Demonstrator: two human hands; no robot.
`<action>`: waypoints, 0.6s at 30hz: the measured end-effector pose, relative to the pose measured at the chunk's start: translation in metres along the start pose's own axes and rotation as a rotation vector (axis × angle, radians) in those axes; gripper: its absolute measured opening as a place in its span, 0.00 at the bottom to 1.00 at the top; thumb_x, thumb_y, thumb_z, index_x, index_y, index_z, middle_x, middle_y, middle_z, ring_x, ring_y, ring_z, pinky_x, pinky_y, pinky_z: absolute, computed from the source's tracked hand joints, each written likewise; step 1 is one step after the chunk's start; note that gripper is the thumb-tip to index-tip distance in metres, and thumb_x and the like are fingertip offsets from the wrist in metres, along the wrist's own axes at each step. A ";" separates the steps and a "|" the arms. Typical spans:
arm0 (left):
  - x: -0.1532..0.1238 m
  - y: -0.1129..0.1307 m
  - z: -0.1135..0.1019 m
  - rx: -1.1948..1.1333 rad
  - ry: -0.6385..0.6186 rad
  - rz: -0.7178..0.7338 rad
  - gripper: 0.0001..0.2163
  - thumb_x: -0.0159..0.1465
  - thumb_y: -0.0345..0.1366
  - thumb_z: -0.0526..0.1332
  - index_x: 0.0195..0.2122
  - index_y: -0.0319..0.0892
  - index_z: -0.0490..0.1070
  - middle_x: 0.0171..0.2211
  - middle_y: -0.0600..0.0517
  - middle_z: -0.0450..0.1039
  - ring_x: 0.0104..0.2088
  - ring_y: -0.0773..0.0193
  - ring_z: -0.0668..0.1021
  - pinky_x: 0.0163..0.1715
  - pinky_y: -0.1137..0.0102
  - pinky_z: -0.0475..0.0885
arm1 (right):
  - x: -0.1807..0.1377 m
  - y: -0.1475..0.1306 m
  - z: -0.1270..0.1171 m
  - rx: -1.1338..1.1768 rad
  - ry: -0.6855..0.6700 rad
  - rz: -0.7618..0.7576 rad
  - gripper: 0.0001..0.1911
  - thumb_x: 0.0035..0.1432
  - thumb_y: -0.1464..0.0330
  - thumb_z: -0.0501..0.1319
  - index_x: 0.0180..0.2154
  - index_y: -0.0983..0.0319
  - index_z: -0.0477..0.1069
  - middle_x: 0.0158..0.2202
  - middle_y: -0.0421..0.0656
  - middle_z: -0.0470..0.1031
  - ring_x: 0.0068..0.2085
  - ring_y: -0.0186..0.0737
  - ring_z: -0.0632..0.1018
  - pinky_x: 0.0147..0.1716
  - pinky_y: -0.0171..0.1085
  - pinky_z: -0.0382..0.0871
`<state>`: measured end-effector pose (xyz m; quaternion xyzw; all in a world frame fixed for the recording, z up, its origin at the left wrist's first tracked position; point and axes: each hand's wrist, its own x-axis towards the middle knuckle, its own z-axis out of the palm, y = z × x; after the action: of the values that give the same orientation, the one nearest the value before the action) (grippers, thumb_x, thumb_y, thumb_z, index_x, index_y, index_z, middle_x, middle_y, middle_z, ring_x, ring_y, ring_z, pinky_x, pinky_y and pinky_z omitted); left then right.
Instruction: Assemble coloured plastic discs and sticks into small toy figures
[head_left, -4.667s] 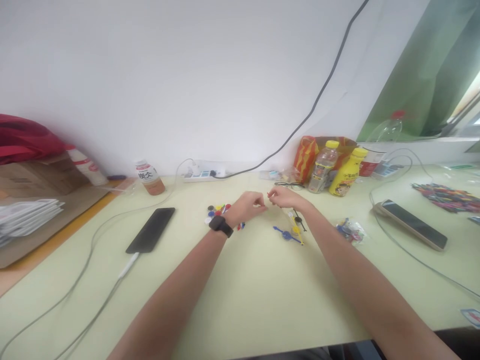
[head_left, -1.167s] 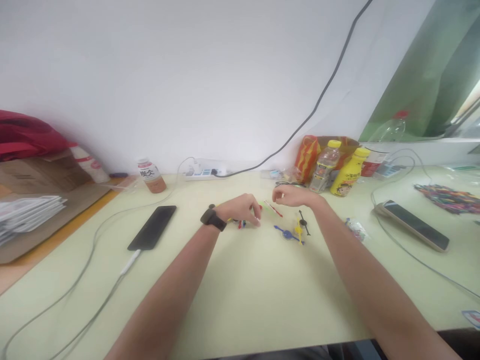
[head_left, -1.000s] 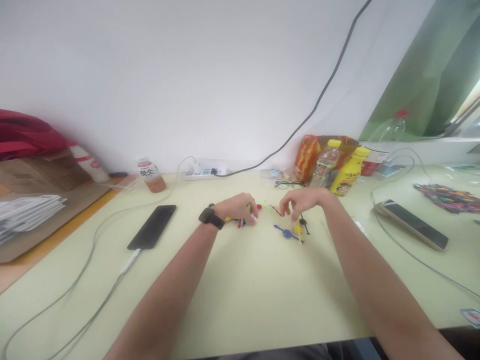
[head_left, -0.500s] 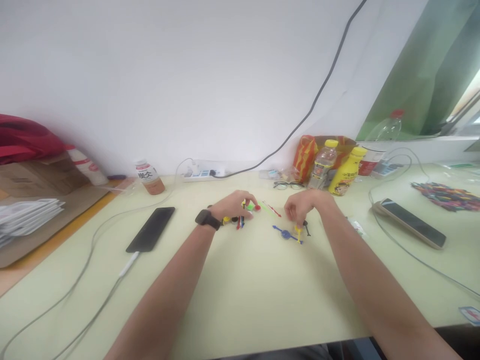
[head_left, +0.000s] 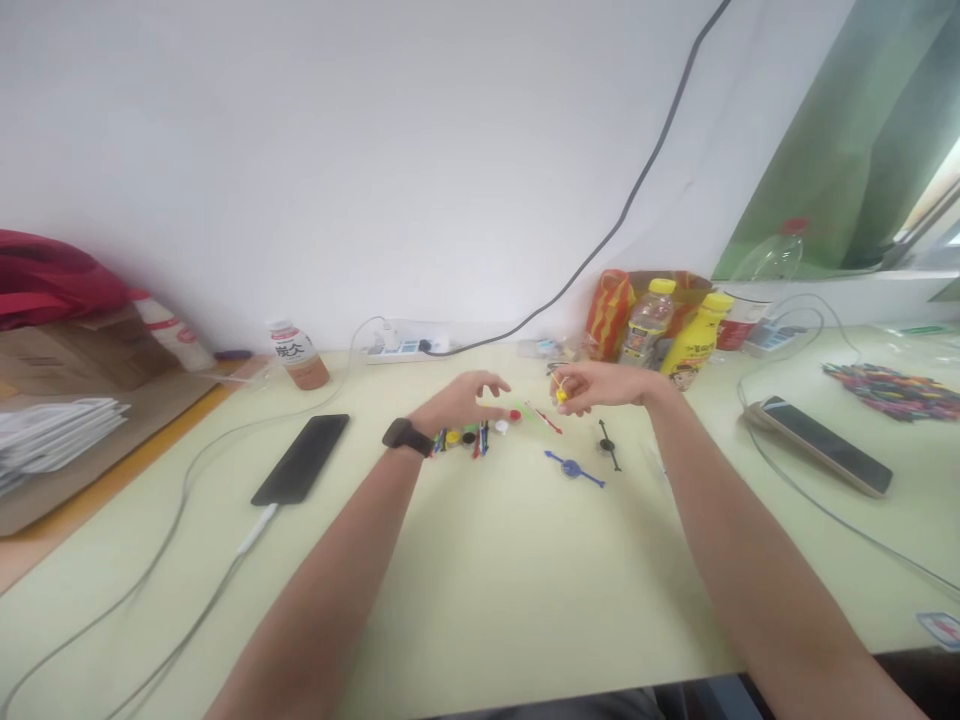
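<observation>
My left hand [head_left: 466,398], with a watch at the wrist, hovers open above a row of small plastic pieces, its thumb and fingers apart. Beneath it lie a yellow disc [head_left: 452,438], a black disc [head_left: 469,439], a white disc [head_left: 502,428] and a red disc [head_left: 515,415]. My right hand [head_left: 592,384] pinches a small yellow plastic piece [head_left: 561,397] between thumb and fingers, above the table. Below it rest a blue arrow spinner [head_left: 571,468] and a black arrow spinner [head_left: 607,446]. A red arrow [head_left: 550,421] lies between the hands.
A dark phone [head_left: 302,460] on a charging cable lies left; another phone [head_left: 825,447] lies right, near a colourful pile [head_left: 892,391]. Along the wall stand a drink bottle [head_left: 300,358], a power strip [head_left: 409,346], yellow-capped bottles [head_left: 646,325] and a red-yellow bag [head_left: 606,315].
My right hand has lifted up and left with the yellow piece, uncovering the black spinner. My left hand has drawn slightly up and left, exposing the row of discs.
</observation>
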<state>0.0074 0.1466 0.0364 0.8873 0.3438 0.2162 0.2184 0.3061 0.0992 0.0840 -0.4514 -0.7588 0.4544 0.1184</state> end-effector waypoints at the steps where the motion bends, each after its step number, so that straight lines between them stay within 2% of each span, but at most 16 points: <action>1: 0.001 0.006 0.000 -0.052 0.044 0.012 0.21 0.61 0.51 0.69 0.51 0.46 0.79 0.45 0.47 0.79 0.43 0.56 0.79 0.42 0.64 0.74 | 0.004 -0.001 0.004 0.075 0.029 -0.034 0.23 0.54 0.53 0.72 0.43 0.59 0.68 0.35 0.43 0.79 0.34 0.40 0.76 0.37 0.41 0.71; 3: 0.005 0.019 0.000 -0.196 0.100 0.041 0.20 0.65 0.51 0.67 0.53 0.45 0.77 0.48 0.46 0.79 0.44 0.58 0.81 0.43 0.64 0.76 | 0.015 -0.003 0.014 0.196 0.082 -0.108 0.24 0.56 0.54 0.72 0.45 0.58 0.65 0.32 0.41 0.79 0.32 0.38 0.76 0.36 0.40 0.71; 6: 0.009 0.034 0.006 -0.408 0.112 0.096 0.21 0.65 0.50 0.67 0.54 0.43 0.76 0.52 0.44 0.79 0.46 0.58 0.83 0.47 0.63 0.78 | 0.029 -0.005 0.026 0.304 0.118 -0.187 0.27 0.56 0.54 0.73 0.47 0.57 0.62 0.30 0.40 0.79 0.30 0.37 0.75 0.33 0.38 0.69; 9: 0.013 0.039 0.014 -0.519 0.130 0.090 0.19 0.63 0.49 0.70 0.49 0.41 0.77 0.47 0.44 0.81 0.44 0.57 0.84 0.48 0.62 0.79 | 0.034 -0.006 0.032 0.364 0.108 -0.217 0.27 0.57 0.58 0.72 0.47 0.57 0.60 0.30 0.40 0.80 0.29 0.37 0.75 0.32 0.37 0.69; 12: 0.015 0.037 0.019 -0.589 0.188 0.071 0.17 0.62 0.46 0.71 0.45 0.38 0.77 0.42 0.44 0.82 0.42 0.58 0.84 0.48 0.61 0.79 | 0.032 -0.008 0.032 0.412 0.081 -0.191 0.23 0.58 0.64 0.70 0.48 0.56 0.59 0.34 0.41 0.81 0.32 0.39 0.78 0.36 0.39 0.73; 15: 0.015 0.034 0.018 -0.589 0.234 0.075 0.16 0.62 0.46 0.72 0.42 0.37 0.77 0.39 0.45 0.82 0.40 0.59 0.83 0.46 0.63 0.80 | 0.031 -0.011 0.032 0.445 0.125 -0.149 0.19 0.59 0.66 0.67 0.47 0.56 0.60 0.37 0.43 0.82 0.35 0.40 0.80 0.38 0.40 0.74; 18: 0.015 0.035 0.015 -0.546 0.228 0.090 0.15 0.63 0.45 0.70 0.41 0.38 0.76 0.38 0.45 0.82 0.39 0.60 0.83 0.45 0.64 0.79 | 0.037 -0.011 0.033 0.409 0.206 -0.186 0.13 0.60 0.66 0.66 0.43 0.58 0.64 0.33 0.41 0.79 0.32 0.38 0.78 0.35 0.37 0.72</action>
<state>0.0432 0.1301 0.0459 0.7802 0.2555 0.4084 0.3991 0.2594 0.1068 0.0660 -0.3902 -0.6731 0.5373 0.3256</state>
